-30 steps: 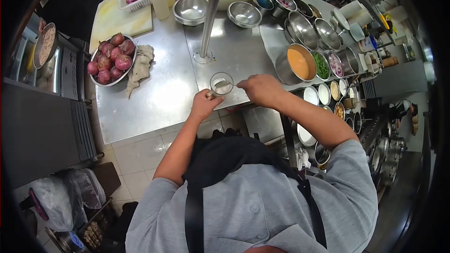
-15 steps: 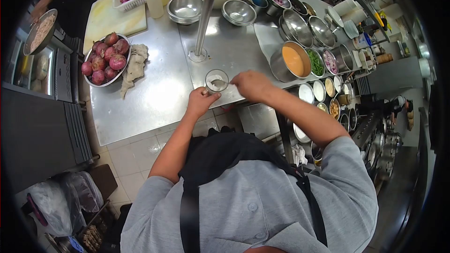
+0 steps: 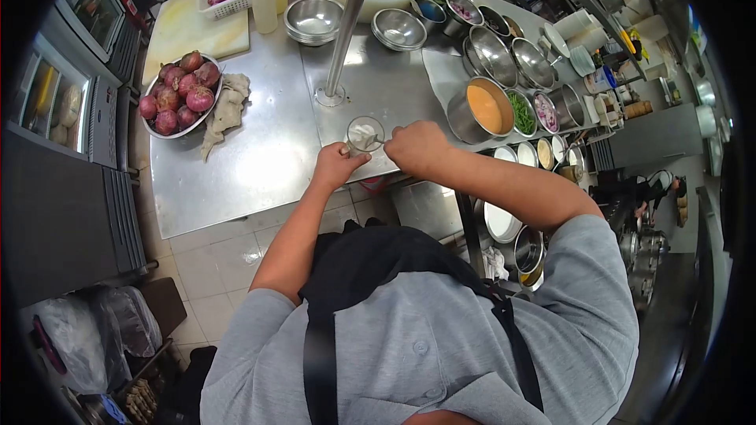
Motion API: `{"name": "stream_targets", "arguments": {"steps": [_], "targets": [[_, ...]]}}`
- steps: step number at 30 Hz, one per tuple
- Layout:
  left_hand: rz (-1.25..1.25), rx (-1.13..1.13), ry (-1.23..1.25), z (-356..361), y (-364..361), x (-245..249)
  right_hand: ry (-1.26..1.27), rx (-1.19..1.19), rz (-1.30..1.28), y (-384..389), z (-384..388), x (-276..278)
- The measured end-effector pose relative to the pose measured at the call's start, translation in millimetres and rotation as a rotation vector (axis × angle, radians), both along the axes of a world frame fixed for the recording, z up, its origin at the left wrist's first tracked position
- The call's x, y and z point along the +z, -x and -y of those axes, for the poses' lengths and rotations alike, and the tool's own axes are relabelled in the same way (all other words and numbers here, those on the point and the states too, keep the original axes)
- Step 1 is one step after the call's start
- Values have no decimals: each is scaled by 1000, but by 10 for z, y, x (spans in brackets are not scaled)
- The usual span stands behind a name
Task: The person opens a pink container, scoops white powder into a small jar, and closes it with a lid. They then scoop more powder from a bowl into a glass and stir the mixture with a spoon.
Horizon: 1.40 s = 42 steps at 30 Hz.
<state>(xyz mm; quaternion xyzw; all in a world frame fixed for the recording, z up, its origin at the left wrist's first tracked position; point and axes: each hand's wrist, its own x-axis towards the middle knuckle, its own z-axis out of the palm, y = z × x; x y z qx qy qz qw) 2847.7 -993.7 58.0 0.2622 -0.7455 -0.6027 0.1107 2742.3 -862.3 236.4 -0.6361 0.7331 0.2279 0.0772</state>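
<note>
On the kitchen's steel counter [image 3: 252,165], our left hand [image 3: 335,165] grips 1 glass [image 3: 364,132]; our right hand [image 3: 417,148] pinches at its rim.

Clear glass [image 3: 365,133], grey steel table [image 3: 260,157]

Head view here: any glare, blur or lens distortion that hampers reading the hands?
Head view: strong fisheye bending, the pole leans and the edges fall into a black vignette; overhead glare blooms on the steel table; left hand, right hand and glass are sharp.
</note>
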Motion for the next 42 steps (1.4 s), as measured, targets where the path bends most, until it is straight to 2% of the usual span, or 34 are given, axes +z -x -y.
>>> {"name": "stream_targets", "arguments": {"steps": [3,7,12,15,18,22,27,30,34,37,39,42], "targets": [[8,10,-64,10,-13,-19,114,83,18,10,22,164],[-4,-17,-44,9,-21,20,147,110,4,106,31,41],[-21,13,-50,-15,-21,51,156,-92,-8,-20,-81,-188],[-32,4,-37,-3,13,-9,69,-37,-21,-27,3,-97],[-21,3,-75,28,-2,-30,81,-18,25,-68,39,238],[-52,4,-75,-14,7,-17,84,-1,-18,31,51,89],[-57,11,-68,44,0,-18,191,-125,-12,-59,-60,-174],[-38,-6,-51,42,0,-98,129,-75,36,91,154,56],[-37,-10,-65,58,22,-89,165,-52,1,93,296,70],[-50,8,-59,12,0,-104,57,-179,32,250,333,-172],[-48,22,-46,30,-29,-104,58,-307,238,465,271,-203],[-62,9,-49,31,-21,-62,8,-342,284,387,217,224]]}}
